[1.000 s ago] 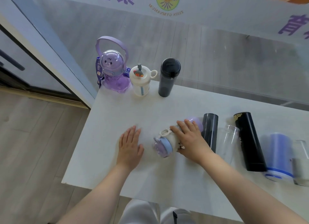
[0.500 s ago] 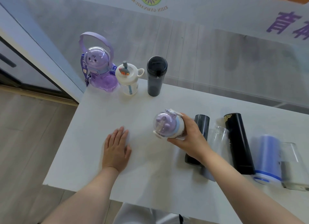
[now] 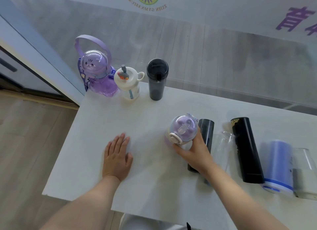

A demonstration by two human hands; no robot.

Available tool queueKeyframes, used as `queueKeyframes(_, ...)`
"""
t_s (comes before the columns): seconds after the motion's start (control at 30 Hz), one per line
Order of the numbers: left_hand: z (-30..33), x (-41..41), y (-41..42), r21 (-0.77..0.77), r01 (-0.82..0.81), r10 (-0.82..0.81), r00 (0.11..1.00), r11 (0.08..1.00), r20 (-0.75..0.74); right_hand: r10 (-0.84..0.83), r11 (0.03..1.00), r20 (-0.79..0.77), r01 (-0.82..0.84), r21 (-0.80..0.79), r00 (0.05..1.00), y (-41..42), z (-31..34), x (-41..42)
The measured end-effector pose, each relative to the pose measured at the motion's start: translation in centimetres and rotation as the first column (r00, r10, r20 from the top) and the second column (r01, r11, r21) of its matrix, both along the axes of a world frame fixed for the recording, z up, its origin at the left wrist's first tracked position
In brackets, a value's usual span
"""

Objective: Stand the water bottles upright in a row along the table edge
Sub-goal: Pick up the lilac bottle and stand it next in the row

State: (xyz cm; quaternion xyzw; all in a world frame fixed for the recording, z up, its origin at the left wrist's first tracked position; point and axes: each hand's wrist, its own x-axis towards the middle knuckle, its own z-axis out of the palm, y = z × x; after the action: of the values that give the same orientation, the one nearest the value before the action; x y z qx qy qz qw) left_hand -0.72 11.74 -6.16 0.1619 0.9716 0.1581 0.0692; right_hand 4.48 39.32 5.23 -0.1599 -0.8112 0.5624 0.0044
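The right hand (image 3: pixel 193 150) has its fingers curled round the body of a small dome-lidded lilac bottle (image 3: pixel 183 129), gripping it just right of frame centre above the white tabletop (image 3: pixel 106 126), dome toward the camera. The left hand (image 3: pixel 117 156) lies flat on the tabletop, fingers straight and close together. Just right of the held bottle lie a smoky grey tumbler (image 3: pixel 206 132), a clear glass (image 3: pixel 223 144), a black flask (image 3: pixel 246 149) and a blue-banded bottle (image 3: pixel 277 162). At the far edge, upper left, stand a purple bear bottle (image 3: pixel 97 73), a white straw bottle (image 3: pixel 128 84) and a dark tumbler (image 3: pixel 157 79).
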Motion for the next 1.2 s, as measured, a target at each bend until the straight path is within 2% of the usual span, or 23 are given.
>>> queueKeyframes(0.13,0.0,0.0,0.0,-0.007,0.002,-0.002,1.0,1.0,0.007,-0.179,0.984,-0.077,0.18,-0.005,0.981,-2.4,-0.7,0.7)
queueKeyframes(0.23,0.1,0.0,0.1,-0.004,-0.002,0.002,1.0,1.0,0.011,-0.233,0.972,-0.169,0.235,-0.014,0.958,-3.0,-0.1,-0.2)
queueKeyframes(0.4,0.2,-0.1,0.1,-0.009,-0.007,0.007,1.0,1.0,0.016,-0.131,0.987,-0.206,0.147,0.061,0.97,-0.7,-0.3,-2.2)
queueKeyframes(0.77,0.3,-0.1,0.1,-0.007,0.0,0.0,1.0,1.0,0.02,-0.054,0.993,-0.209,0.074,0.089,0.976,2.7,1.2,-8.2)
queueKeyframes(1.2,0.4,-0.1,0.1,-0.006,-0.007,0.007,1.0,1.0,0.023,-0.06,0.994,-0.115,0.07,0.08,0.992,5.7,-0.1,-13.9)
